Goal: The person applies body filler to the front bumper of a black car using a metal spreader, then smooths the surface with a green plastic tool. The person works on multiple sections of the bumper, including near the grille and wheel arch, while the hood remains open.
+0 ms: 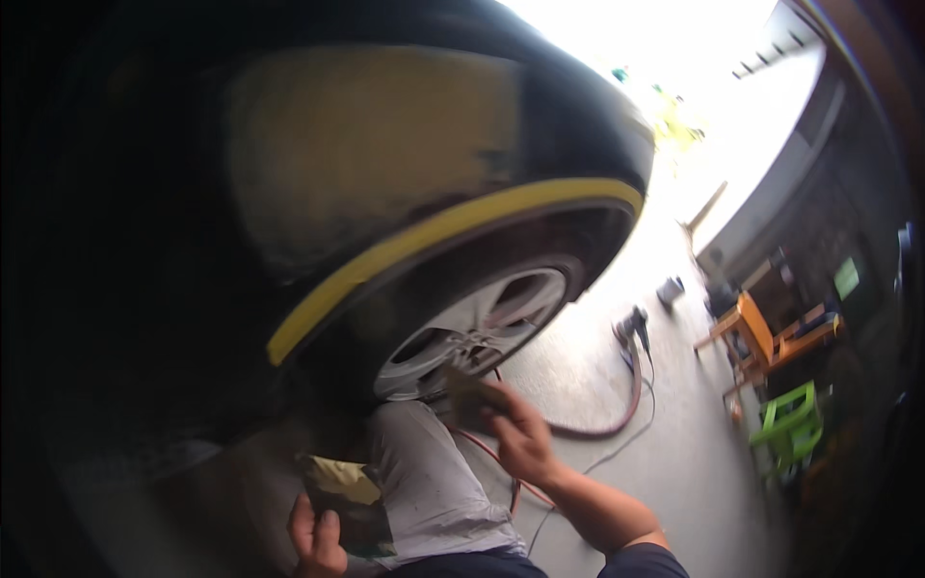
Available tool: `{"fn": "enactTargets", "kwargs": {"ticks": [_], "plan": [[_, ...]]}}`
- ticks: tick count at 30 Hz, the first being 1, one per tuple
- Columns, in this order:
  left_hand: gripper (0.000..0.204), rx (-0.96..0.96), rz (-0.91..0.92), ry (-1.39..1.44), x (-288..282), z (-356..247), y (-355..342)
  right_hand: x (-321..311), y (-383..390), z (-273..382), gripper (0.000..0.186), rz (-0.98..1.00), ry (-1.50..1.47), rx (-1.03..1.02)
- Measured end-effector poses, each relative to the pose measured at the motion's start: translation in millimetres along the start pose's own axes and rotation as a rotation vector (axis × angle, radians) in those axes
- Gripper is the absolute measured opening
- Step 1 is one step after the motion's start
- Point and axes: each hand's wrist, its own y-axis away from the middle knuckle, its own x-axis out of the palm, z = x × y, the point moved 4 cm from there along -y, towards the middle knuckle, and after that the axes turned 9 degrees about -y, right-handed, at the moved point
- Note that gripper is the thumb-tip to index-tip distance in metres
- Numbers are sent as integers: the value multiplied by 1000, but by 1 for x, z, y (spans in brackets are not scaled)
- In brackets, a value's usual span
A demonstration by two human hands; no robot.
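Note:
My left hand [318,541] holds a dark flat mixing board [364,528] low in front of me, thumb on top. Yellowish putty [345,480] lies on the board's upper part. Closed around a dark, blurred putty spreader [466,397], my right hand [521,435] is raised in front of the wheel [472,335]. The spreader appears apart from the car. Above it, the dark car body panel [568,106] carries a broad beige filler patch [376,135] with smeared edges. Yellow masking tape [453,214] follows the wheel arch.
On the concrete floor to the right stands a power tool [633,328] with a thick hose [631,400] and a thin cable. A grey can [670,290], an orange wooden chair [759,330] and a green stool [788,424] are farther right. Red hose [472,443] passes near my knee.

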Motion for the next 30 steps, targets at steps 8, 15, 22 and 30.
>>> {"fn": "enactTargets", "kwargs": {"ticks": [8, 15, 22, 30], "plan": [[34, -136, 166, -102, 18, 23, -25, -15, 55, -110, 31, -406, -730, 362], [51, -279, 556, -225, 56, 54, -65, -70, 89, -121, 29, -683, -791, 374], [26, -278, 590, -149, 174, -7, -86, -132, 86, -39, 23, -956, -927, 323], [22, -268, 722, -325, 257, -191, -95, -157, 69, 166, 28, -895, -665, 325]]}}
